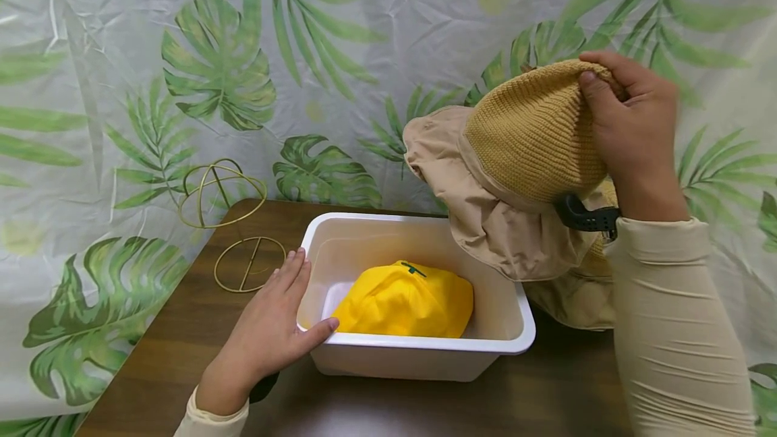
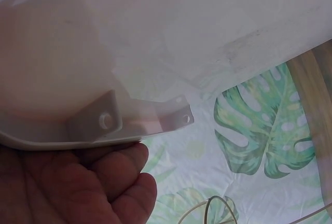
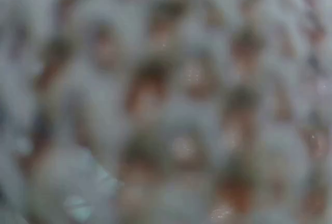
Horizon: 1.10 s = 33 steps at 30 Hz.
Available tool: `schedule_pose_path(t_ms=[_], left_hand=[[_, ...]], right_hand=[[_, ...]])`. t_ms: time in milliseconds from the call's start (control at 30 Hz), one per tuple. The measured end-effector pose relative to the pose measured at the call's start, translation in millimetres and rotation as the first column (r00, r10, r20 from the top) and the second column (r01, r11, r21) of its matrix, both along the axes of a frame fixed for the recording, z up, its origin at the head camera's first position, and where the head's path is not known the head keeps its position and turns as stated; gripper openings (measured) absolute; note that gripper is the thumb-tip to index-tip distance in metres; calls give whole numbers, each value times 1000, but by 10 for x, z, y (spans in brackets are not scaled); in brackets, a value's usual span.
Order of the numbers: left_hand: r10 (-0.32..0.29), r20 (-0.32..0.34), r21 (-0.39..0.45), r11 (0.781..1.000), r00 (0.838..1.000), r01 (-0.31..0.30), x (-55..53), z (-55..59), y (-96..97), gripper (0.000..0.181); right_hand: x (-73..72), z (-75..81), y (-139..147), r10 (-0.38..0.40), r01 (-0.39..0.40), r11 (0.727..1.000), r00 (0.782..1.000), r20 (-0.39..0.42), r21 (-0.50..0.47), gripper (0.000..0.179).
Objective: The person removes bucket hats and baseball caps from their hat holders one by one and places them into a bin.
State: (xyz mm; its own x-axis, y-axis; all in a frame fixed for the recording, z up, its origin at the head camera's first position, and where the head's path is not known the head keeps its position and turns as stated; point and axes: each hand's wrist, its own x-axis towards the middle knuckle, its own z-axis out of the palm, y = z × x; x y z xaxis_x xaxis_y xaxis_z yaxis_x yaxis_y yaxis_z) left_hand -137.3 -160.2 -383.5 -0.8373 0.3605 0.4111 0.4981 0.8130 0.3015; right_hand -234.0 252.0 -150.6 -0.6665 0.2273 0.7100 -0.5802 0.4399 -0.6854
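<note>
My right hand pinches the crown of a mustard knit hat with a floppy beige fabric brim, holding it up over the right end of a white plastic bin. Inside the bin lies a yellow cap with a small green mark on top. My left hand rests against the bin's left rim with fingers extended; the left wrist view has this hand touching the rim's underside. A blurred close-up of knit weave fills the right wrist view.
Another mustard-and-beige hat lies partly hidden behind the held hat and right forearm. A gold wire stand stands at the left on the dark wooden table. A leaf-patterned sheet hangs behind the table.
</note>
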Motion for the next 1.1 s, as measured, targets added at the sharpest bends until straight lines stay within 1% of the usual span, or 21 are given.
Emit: schedule_pose_path(t_ms=[133,233,333,433,667,867,1000,1100], left_hand=[[-5,-10,2,1000,1000,5,-5,6,-5,92],[-5,-12,0,1000,1000,5,-8,10,-8,92],[-4,-8,-3,1000,1000,4,-7,14,-15,92],[-3,-8,-1,1000,1000,3,-1,16,-24,92],[-11,-13,-8,1000,1000,11,19,5,-43,92],[-16,-11,6,1000,1000,16,28,-11,-56,93],[-19,-5,17,1000,1000,19,26,-23,-56,94],[-17,6,23,1000,1000,16,27,-28,-56,95]], right_hand=[[24,-5,-195,0,3,1000,996,-85,28,20],[38,-11,-351,27,-23,999,993,-113,39,20],[32,-33,-490,70,-67,997,992,-109,35,20],[15,-96,-608,92,-88,995,990,-110,42,20],[14,-299,-811,101,-94,993,990,-96,76,23],[42,-412,-941,129,-120,988,988,-88,95,23],[64,-504,-979,146,-136,981,987,-70,139,25],[89,-585,-994,164,-149,967,985,-53,208,26]])
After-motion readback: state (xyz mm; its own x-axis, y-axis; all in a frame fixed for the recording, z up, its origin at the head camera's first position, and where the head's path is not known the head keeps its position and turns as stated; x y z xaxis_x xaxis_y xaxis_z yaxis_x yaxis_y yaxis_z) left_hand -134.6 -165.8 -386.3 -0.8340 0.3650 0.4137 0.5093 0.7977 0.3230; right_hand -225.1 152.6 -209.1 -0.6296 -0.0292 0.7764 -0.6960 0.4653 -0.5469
